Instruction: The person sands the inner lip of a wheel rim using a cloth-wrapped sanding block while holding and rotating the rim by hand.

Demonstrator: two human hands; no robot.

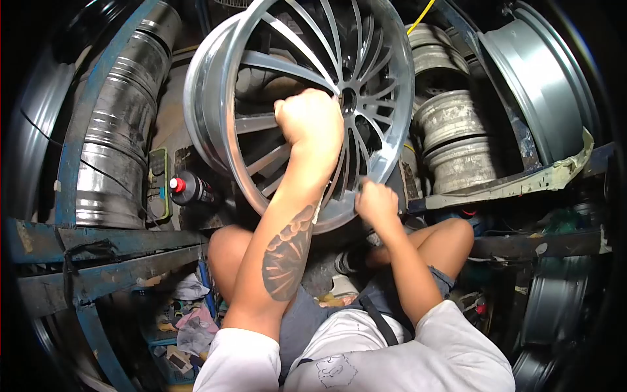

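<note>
I see the wheel [353,85] tilted before the knees [228,245], my left hand [310,121] and right hand [379,206] curled closed, on what I cannot tell; surface work seems in hand, probably needing steady support next.

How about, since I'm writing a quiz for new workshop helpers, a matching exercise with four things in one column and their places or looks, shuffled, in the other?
Things
1. Left hand
2. Right hand
3. Bottle
4. Yellow cord

Places or looks
A. By the lower right edge of the spoked wheel, as pictured
B. Dark, with a red cap
C. At the picture's top edge, right of the wheel
D. Curled, just left of the wheel's centre, as pictured

Pairs: 1-D; 2-A; 3-B; 4-C
</note>
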